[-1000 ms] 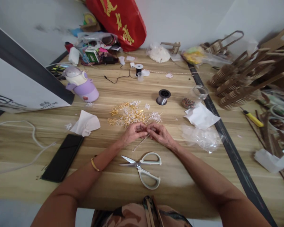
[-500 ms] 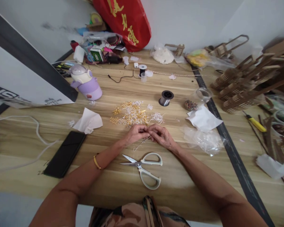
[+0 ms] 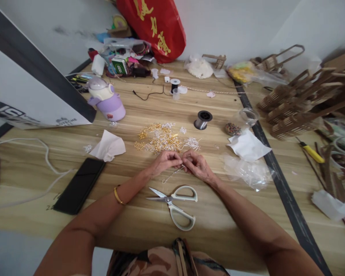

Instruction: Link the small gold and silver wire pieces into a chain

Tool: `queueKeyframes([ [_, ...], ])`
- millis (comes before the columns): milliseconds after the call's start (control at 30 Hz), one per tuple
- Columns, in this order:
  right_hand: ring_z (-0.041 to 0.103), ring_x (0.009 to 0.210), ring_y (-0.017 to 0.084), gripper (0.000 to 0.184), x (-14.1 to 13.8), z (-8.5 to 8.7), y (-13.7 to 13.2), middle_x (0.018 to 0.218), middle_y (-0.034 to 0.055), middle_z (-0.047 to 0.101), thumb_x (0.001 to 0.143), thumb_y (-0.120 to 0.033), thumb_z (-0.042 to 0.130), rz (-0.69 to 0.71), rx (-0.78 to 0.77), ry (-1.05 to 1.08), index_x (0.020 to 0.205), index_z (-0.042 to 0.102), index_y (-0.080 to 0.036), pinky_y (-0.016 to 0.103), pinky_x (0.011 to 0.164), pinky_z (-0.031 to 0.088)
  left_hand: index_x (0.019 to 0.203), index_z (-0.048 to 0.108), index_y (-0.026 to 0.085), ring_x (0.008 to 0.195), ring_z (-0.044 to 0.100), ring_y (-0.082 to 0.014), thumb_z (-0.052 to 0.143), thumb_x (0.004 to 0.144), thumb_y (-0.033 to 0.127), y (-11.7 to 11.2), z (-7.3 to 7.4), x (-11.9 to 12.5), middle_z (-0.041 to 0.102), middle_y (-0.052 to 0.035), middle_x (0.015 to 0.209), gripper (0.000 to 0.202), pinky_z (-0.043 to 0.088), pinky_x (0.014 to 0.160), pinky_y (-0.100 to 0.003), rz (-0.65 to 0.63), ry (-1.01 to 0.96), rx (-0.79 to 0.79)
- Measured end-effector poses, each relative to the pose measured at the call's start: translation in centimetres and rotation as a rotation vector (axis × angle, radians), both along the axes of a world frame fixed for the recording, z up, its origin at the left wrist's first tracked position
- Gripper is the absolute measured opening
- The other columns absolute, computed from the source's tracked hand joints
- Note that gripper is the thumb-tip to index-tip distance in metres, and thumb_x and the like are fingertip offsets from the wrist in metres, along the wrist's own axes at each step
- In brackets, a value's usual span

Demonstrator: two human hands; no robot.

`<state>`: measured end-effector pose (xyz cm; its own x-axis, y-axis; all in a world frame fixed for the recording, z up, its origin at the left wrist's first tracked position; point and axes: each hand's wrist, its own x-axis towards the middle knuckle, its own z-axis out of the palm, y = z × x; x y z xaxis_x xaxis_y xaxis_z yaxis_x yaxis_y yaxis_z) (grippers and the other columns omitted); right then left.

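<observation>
My left hand (image 3: 167, 161) and my right hand (image 3: 197, 165) meet in front of a loose pile of gold and silver beads and findings (image 3: 161, 140). Between them hangs a thin beaded chain (image 3: 172, 176), slanting down to the left and ending in a small loop. The right fingers are closed on its upper end. The left thumb and fingertips are pinched close by; what they hold is too small to make out. Short silver pieces (image 3: 192, 143) lie just beyond the right hand. Scissors (image 3: 172, 202) with cream handles lie spread on the table, nearer my body.
A wire spool (image 3: 202, 120) stands behind the pile. To the left are a black phone (image 3: 79, 186), crumpled paper (image 3: 110, 146) and a purple bottle (image 3: 109, 103). On the right lie a clear jar (image 3: 247, 117), a plastic bag (image 3: 251, 172) and small woven baskets (image 3: 287, 111).
The fingertips of my two hands have drawn slightly apart, the left thumb shifting a little. The chain still hangs at the right fingers. The whole view has shifted slightly.
</observation>
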<state>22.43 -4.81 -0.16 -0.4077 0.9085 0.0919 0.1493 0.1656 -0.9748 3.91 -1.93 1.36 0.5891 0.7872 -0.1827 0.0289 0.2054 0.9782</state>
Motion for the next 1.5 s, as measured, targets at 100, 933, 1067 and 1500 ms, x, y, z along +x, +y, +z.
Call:
queueKeyframes([
  [100,0.049,0.047,0.009,0.022,0.0,-0.1,-0.1,0.058,-0.0022,0.056,0.093,-0.040,0.047,0.003,0.029,-0.034,0.092,0.049,-0.018,0.020,0.046,0.038,0.072,0.063,0.009,0.062,0.057,-0.0098,0.073,0.069,0.027,-0.1,0.0,0.1,0.062,-0.0018,0.065,0.021,0.044,0.062,-0.022,0.037,-0.006,-0.006],
  [933,0.056,0.055,0.011,0.019,0.0,0.6,-0.3,0.070,0.0026,0.067,0.092,-0.031,0.049,-0.065,0.344,-0.288,0.099,0.061,-0.018,0.022,0.053,0.043,0.077,0.056,0.011,0.058,0.063,-0.0103,0.074,0.071,0.040,-0.1,-0.4,0.1,0.065,-0.0026,0.066,0.036,0.051,0.060,-0.023,-0.087,-0.063,-0.103],
  [1067,0.052,0.052,0.010,0.019,0.2,0.9,-0.1,0.064,0.0007,0.063,0.092,-0.034,0.050,-0.068,0.252,-0.253,0.090,0.059,-0.017,0.022,0.050,0.040,0.077,0.055,0.011,0.058,0.061,-0.0093,0.073,0.073,0.041,-0.1,-0.3,0.0,0.064,-0.0024,0.068,0.035,0.050,0.058,-0.022,-0.084,-0.060,-0.083],
  [1500,0.047,0.050,0.009,0.028,0.2,1.3,0.2,0.060,-0.0004,0.057,0.088,-0.043,0.054,-0.050,-0.003,-0.075,0.083,0.058,-0.015,0.021,0.047,0.035,0.077,0.058,0.010,0.059,0.059,-0.0087,0.072,0.073,0.041,-0.1,0.0,-0.1,0.062,-0.0022,0.068,0.034,0.049,0.058,-0.022,-0.114,-0.042,-0.059],
])
